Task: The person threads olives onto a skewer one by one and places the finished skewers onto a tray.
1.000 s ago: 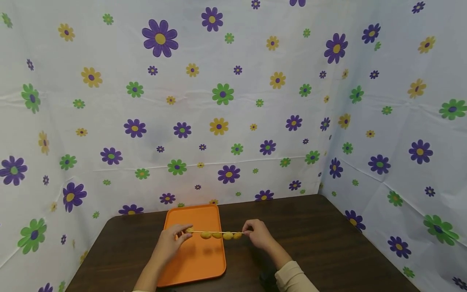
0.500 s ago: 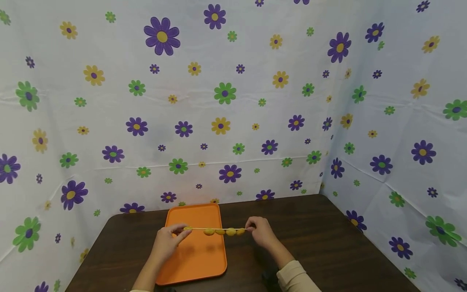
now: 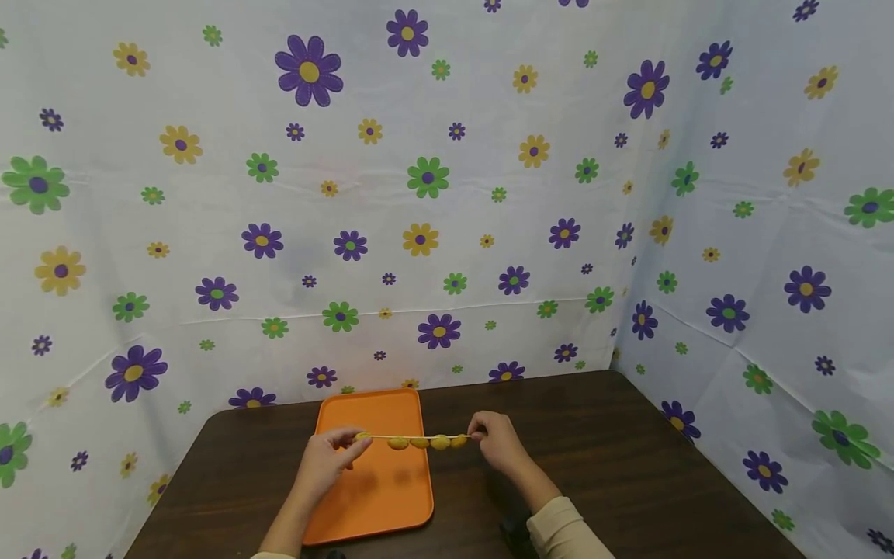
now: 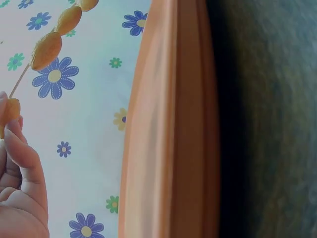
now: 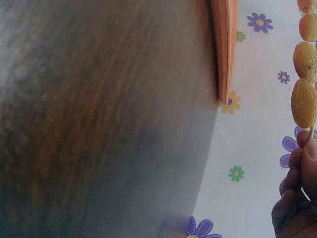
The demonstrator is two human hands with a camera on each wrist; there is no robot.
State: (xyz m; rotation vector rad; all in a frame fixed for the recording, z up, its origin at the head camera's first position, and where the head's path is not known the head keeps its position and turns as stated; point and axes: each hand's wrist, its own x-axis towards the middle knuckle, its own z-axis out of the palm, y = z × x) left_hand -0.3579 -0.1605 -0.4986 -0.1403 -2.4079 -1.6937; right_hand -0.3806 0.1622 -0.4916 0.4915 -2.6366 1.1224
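Note:
A thin wooden skewer (image 3: 380, 436) carries several small yellow oval pieces (image 4: 47, 51), fruit-like or potato-like; their kind is unclear. It is held nearly level above the orange tray (image 3: 377, 505). At its left end, my left hand (image 3: 323, 464) pinches one yellow piece (image 4: 12, 113) between thumb and fingers. A stretch of bare stick separates that piece from the row beside it. My right hand (image 3: 499, 444) pinches the other end of the skewer, just past the last piece (image 5: 303, 103). The skewer's tips are hidden by the fingers.
The tray lies on a dark brown wooden table (image 3: 573, 450), left of the middle. A flower-printed white sheet (image 3: 433, 256) rises behind the table and along both sides. A dark object (image 3: 515, 528) lies near the right sleeve.
Both hands have risen very slightly with the skewer and still grip its two ends. The tray stays where it was.

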